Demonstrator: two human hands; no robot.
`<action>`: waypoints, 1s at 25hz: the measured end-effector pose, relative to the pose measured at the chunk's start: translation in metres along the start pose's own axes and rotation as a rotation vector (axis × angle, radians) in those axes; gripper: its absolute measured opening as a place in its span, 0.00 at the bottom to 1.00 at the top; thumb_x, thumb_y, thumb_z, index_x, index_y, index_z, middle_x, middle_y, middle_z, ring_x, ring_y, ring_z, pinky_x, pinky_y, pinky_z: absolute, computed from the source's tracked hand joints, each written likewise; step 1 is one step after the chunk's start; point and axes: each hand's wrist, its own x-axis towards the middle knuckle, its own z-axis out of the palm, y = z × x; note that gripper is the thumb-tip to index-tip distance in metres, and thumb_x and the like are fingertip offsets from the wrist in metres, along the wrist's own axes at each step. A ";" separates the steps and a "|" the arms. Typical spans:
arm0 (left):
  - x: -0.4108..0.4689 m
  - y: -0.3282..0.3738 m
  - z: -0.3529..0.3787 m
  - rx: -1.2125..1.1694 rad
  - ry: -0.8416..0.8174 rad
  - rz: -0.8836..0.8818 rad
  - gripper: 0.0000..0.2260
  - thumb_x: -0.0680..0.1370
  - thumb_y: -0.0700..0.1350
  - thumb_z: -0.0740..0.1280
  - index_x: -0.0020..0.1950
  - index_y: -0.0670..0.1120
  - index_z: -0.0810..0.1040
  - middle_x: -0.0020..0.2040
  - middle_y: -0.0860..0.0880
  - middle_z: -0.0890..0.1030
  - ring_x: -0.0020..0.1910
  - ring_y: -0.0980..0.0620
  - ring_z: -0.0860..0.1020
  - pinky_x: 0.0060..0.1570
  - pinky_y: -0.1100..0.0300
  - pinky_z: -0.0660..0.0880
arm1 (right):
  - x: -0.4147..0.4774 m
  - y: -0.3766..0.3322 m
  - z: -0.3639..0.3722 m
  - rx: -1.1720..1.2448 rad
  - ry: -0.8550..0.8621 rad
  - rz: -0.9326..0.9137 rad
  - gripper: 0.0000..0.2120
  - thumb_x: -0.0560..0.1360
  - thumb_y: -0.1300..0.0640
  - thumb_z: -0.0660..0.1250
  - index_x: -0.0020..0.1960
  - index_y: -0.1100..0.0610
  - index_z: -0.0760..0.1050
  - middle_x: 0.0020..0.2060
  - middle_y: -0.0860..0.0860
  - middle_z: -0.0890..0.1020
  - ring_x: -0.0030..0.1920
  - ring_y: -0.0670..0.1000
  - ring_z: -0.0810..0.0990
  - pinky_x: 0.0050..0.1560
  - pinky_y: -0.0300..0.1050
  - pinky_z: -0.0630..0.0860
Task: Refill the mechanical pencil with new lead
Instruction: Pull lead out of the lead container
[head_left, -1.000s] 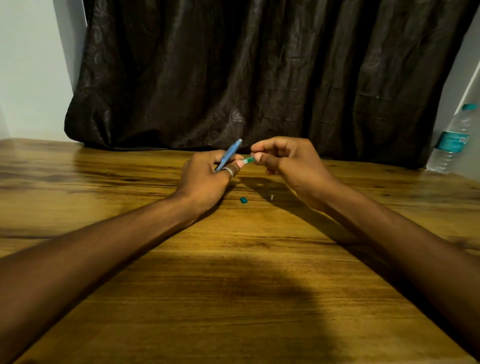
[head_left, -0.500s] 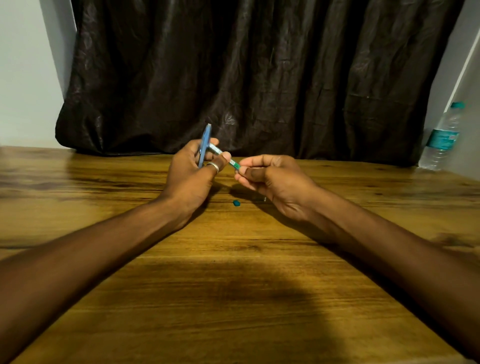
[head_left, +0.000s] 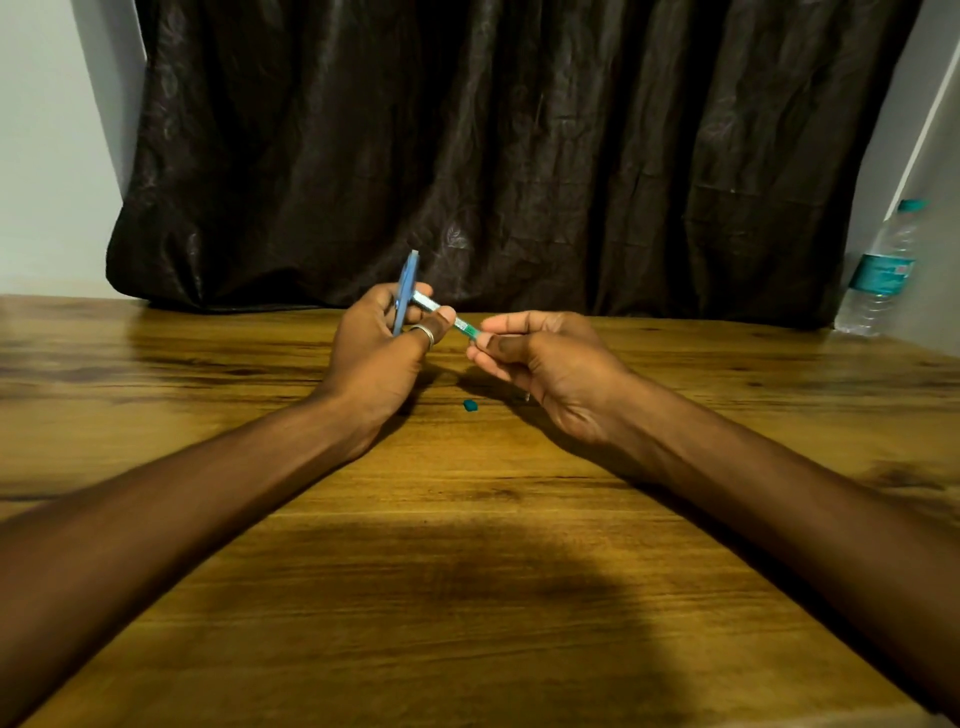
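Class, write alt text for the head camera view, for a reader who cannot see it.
Two bare hands meet over a wooden table: the left hand grips a blue mechanical pencil, while the right hand pinches a thin green-tipped lead tube. A small teal cap lies below them.

Both hands, left (head_left: 376, 358) and right (head_left: 550, 364), pinch closed, forearms outstretched.

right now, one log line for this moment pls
left hand: holds blue pencil | right hand: pinches lead tube | cap: on table
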 end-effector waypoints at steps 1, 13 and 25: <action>0.000 0.000 0.000 -0.003 -0.007 -0.018 0.15 0.77 0.44 0.73 0.64 0.46 0.78 0.47 0.50 0.81 0.41 0.63 0.79 0.37 0.76 0.73 | 0.002 -0.001 -0.001 0.010 0.020 -0.008 0.07 0.76 0.75 0.64 0.49 0.66 0.77 0.45 0.63 0.82 0.40 0.52 0.85 0.41 0.38 0.83; -0.004 0.005 -0.002 -0.030 -0.052 -0.087 0.15 0.78 0.43 0.72 0.64 0.48 0.77 0.50 0.48 0.85 0.43 0.60 0.81 0.37 0.73 0.77 | 0.003 -0.006 -0.006 0.044 0.050 0.008 0.09 0.76 0.75 0.66 0.54 0.66 0.77 0.48 0.64 0.83 0.41 0.53 0.86 0.44 0.41 0.84; -0.004 0.003 -0.003 -0.016 -0.088 -0.056 0.17 0.79 0.43 0.70 0.68 0.49 0.74 0.57 0.42 0.83 0.56 0.49 0.82 0.59 0.51 0.79 | 0.001 0.006 -0.001 -0.039 -0.071 0.029 0.09 0.75 0.77 0.65 0.51 0.67 0.78 0.41 0.61 0.83 0.39 0.51 0.86 0.45 0.40 0.84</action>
